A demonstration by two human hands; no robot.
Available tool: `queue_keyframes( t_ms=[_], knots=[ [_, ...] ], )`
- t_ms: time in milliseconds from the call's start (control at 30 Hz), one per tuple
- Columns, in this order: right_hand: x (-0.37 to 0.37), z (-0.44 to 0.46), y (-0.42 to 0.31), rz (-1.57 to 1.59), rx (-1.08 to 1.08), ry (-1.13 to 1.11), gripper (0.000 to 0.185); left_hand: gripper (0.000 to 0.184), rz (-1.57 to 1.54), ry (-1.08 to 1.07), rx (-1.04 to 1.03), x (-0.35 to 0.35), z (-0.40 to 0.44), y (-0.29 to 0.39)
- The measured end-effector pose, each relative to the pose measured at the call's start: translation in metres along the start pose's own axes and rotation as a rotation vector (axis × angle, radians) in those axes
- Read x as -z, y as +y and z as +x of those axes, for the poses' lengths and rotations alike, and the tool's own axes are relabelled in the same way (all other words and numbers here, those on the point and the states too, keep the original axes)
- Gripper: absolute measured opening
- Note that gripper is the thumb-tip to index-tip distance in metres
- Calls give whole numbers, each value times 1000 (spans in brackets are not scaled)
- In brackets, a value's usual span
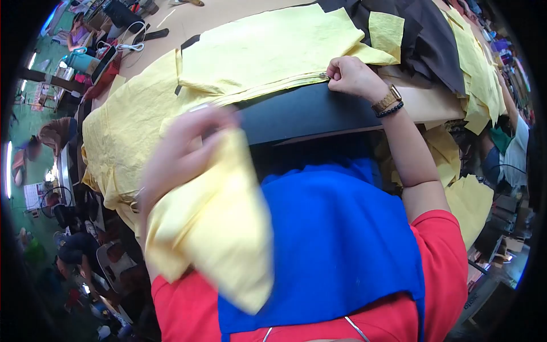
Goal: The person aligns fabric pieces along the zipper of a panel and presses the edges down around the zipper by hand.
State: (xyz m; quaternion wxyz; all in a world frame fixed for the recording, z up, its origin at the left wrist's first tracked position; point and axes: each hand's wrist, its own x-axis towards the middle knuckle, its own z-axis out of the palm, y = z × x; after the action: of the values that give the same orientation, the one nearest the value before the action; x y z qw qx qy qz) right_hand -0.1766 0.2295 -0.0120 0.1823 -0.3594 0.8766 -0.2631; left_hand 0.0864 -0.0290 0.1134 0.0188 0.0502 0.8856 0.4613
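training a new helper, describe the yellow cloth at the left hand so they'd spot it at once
Find the bright blue cloth apron worn over the red fabric shirt. At its left side, look just below the person's bare, motion-blurred left hand. The pale yellow, creased fabric piece hanging there is the one: unlike the other yellow cloths, it overlaps the apron.

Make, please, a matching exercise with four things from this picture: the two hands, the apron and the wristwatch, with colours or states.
1. Left hand
2. Right hand
3. Apron
4. Wristwatch

A. Gold-coloured
B. Closed at the edge of the flat yellow fabric
C. Blue
D. Blurred, with a hanging yellow cloth

Pairs: 1-D, 2-B, 3-C, 4-A
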Motion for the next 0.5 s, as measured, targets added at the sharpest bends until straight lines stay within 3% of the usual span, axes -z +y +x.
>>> queue_keyframes(
  t_ms=[67, 133, 233, 400, 500],
  knots=[
    [-5, 2, 4, -96, 120, 49, 20, 14, 199, -82, -138, -55, 49, -54],
    [-6, 1, 8, -148, 228, 124, 17, 18, 518, 3, -239, -100, 79, -83],
    [9, -1, -4, -142, 162, 102, 19, 19, 416, -8, -46, -128, 101, -104],
    [16, 26, -11, -76, 189, 132, 24, 18, 441, 82, -57, -140, 99, -110],
    [4, 44, -9, -218, 280, 267, 27, 15, 436, 210, -155, -142, 95, -110]
  ],
)
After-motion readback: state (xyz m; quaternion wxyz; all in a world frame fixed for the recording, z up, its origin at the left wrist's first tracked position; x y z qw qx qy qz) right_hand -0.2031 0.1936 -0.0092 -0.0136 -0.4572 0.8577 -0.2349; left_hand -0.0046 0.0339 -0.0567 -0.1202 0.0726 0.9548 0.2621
